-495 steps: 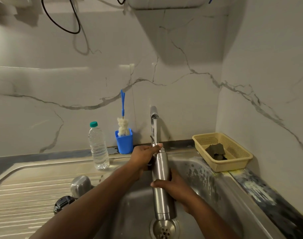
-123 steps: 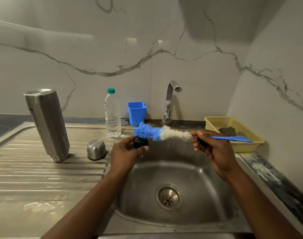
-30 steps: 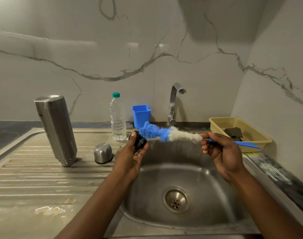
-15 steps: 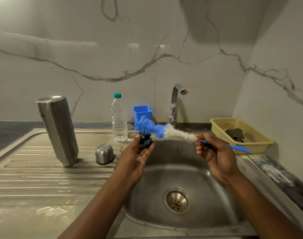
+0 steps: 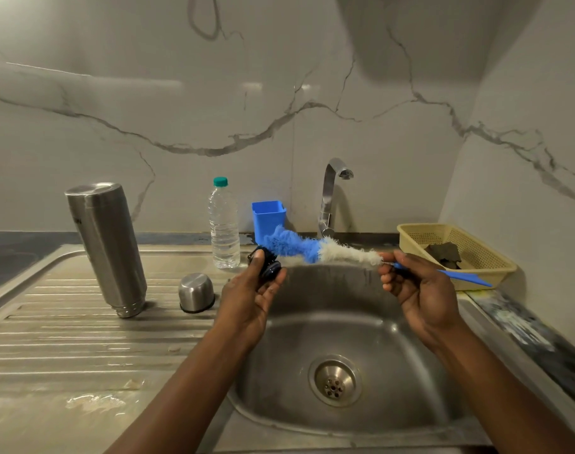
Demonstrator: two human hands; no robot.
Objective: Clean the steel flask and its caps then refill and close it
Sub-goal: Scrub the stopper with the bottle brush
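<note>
Dim, soft glare, warped edges

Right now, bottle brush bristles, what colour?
Head view: bottle brush bristles are blue at the tip end, white toward the handle.

The tall cylindrical steel flask (image 5: 107,247) stands mouth-down on the ribbed steel draining board (image 5: 66,339) at left, with the small domed steel cap (image 5: 196,292) just right of it. Farther back, from left to right, stand the clear plastic water bottle (image 5: 224,226), blue square plastic cup (image 5: 268,217) and curved steel tap (image 5: 332,194). Over the steel sink basin (image 5: 394,339), the left hand (image 5: 250,306) holds the round black inner cap (image 5: 269,267) against the tip of the blue-and-white fluffy bottle brush (image 5: 312,250), while the right hand (image 5: 420,290) grips its handle. At far right, the yellow perforated plastic basket (image 5: 476,247) holds a dark scrub pad (image 5: 443,253).
</note>
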